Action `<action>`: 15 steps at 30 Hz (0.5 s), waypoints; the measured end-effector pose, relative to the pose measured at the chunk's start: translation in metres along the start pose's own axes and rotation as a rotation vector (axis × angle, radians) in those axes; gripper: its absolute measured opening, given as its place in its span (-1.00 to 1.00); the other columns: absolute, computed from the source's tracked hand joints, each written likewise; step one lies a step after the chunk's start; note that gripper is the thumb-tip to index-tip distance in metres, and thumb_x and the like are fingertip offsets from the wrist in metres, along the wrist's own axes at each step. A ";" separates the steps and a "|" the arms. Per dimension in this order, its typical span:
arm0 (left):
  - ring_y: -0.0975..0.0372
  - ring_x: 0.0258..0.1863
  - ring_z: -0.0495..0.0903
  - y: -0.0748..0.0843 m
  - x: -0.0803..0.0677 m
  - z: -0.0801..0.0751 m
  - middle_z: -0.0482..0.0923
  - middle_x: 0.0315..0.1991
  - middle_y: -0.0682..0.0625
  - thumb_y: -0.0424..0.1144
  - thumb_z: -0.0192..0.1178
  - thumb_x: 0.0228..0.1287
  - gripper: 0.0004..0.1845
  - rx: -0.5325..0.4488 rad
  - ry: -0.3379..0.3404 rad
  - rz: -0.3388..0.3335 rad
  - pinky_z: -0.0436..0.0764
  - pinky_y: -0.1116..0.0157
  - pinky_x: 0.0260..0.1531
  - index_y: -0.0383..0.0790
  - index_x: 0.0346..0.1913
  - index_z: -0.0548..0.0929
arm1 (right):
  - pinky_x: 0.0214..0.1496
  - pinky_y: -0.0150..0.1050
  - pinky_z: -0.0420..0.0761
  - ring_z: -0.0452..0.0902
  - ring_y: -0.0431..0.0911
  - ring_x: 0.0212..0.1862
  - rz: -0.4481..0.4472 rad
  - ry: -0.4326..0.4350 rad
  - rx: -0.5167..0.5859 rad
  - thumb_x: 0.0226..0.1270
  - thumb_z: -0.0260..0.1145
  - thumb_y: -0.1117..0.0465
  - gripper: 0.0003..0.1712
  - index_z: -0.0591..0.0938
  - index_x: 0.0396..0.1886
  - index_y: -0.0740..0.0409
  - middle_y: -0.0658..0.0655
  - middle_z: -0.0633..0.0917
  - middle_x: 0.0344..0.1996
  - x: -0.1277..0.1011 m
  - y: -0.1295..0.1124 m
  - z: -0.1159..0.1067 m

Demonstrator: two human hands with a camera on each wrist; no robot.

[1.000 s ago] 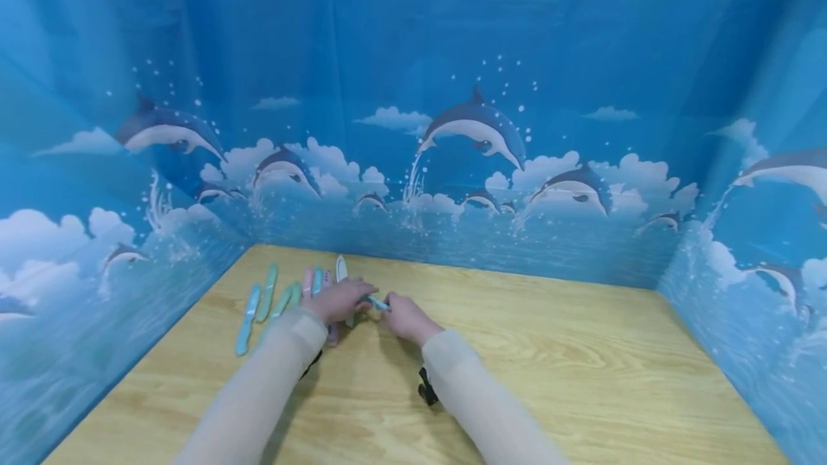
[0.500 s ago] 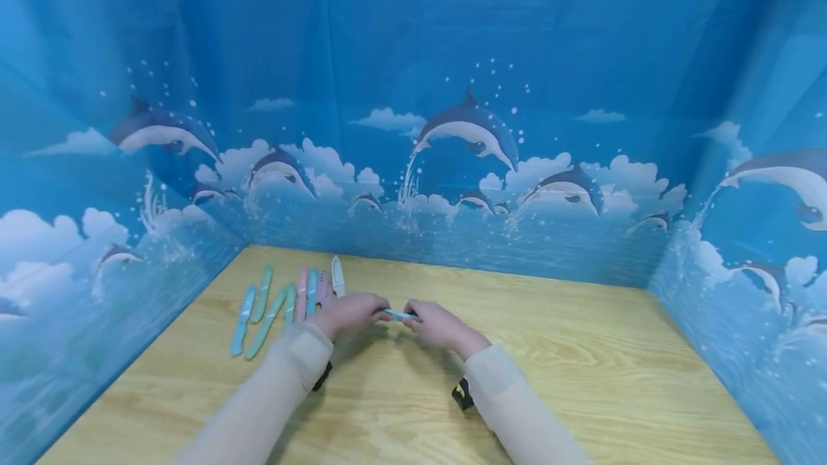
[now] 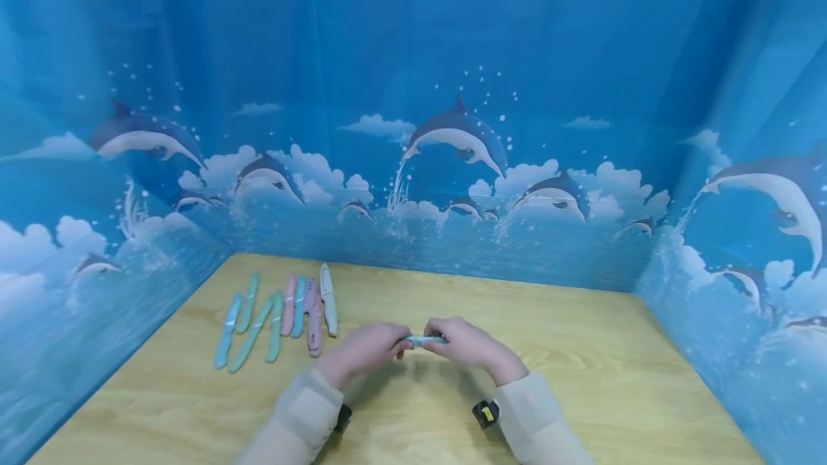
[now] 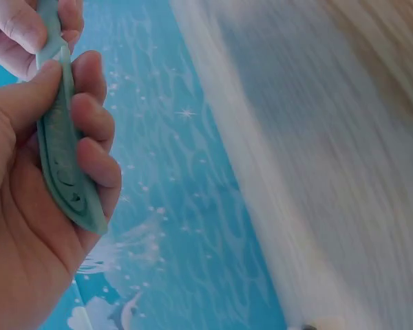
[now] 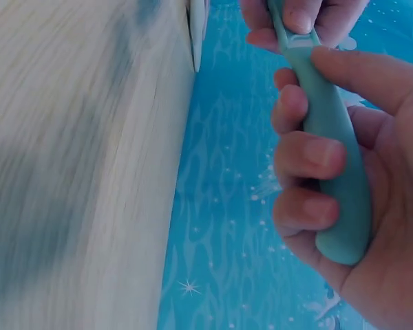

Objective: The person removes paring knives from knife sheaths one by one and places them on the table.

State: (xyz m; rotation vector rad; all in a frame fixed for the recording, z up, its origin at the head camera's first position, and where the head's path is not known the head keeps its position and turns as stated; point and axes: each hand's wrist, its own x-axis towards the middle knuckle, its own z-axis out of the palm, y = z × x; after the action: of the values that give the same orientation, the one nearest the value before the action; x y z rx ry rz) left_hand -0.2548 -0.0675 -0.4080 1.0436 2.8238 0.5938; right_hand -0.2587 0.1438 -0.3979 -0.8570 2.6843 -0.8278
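A small teal fruit knife with a blade cover [image 3: 423,339] is held level between both hands above the table. My left hand [image 3: 368,354] grips the cover end, its fingers curled round the teal cover [image 4: 63,148] with the thumb lying along it. My right hand [image 3: 474,346] has its fingers wrapped round the smooth teal handle [image 5: 334,151], thumb near where handle and cover meet. Whether the blade sits fully inside the cover cannot be told. Both hands nearly touch at the middle of the knife.
Left of the hands lie several knives: a blue one [image 3: 227,331], green ones [image 3: 253,336], a pink one [image 3: 288,307] and a pale-bladed one [image 3: 328,300]. A pink tool with small holes [image 3: 313,318] lies among them. Blue dolphin-print sheeting [image 3: 413,235] borders the wooden table [image 3: 549,364].
Both hands have come away from the laid-out knives, moving right and toward the body with the teal knife. The row of knives, partly covered before, now shows fully.
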 end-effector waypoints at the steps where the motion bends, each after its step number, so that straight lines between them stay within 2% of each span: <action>1: 0.40 -0.59 0.39 0.001 0.000 0.001 0.55 -0.50 0.13 -0.14 0.00 0.49 -0.76 -0.010 0.000 0.006 0.45 0.42 -0.53 -0.11 -0.35 0.54 | -0.36 -0.32 0.48 0.41 -0.26 -0.45 -0.004 0.006 -0.003 0.45 0.17 0.02 -0.82 0.59 -0.25 -0.01 -0.03 0.63 -0.39 -0.002 0.001 0.000; 8: 0.40 -0.62 0.30 0.005 0.002 0.007 0.46 -0.56 0.12 -0.13 -0.03 0.51 -0.69 -0.098 -0.009 0.021 0.38 0.43 -0.54 -0.08 -0.48 0.40 | -0.32 -0.31 0.51 0.49 -0.31 -0.39 -0.002 0.044 -0.046 0.43 0.18 -0.03 -0.79 0.64 -0.25 -0.04 -0.11 0.67 -0.36 -0.011 0.004 0.001; 11: 0.38 -0.62 0.29 0.007 0.004 0.007 0.42 -0.57 0.14 -0.14 -0.03 0.51 -0.70 -0.113 -0.007 0.017 0.36 0.41 -0.54 -0.11 -0.46 0.43 | -0.29 -0.31 0.54 0.52 -0.32 -0.37 -0.005 0.069 -0.089 0.42 0.19 -0.04 -0.76 0.67 -0.24 -0.04 -0.10 0.70 -0.34 -0.011 0.003 0.000; 15: 0.39 -0.61 0.33 0.007 0.006 0.007 0.44 -0.54 0.18 -0.16 -0.01 0.50 -0.75 -0.106 -0.020 -0.003 0.39 0.40 -0.53 -0.15 -0.37 0.52 | -0.28 -0.31 0.55 0.54 -0.33 -0.36 -0.009 0.069 -0.086 0.42 0.18 -0.06 -0.73 0.69 -0.23 -0.03 -0.11 0.71 -0.33 -0.012 0.005 0.000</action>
State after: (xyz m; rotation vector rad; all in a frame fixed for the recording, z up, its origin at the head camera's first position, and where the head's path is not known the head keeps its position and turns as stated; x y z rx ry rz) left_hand -0.2532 -0.0565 -0.4116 1.0211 2.7419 0.7201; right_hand -0.2508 0.1542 -0.4003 -0.8754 2.7959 -0.7627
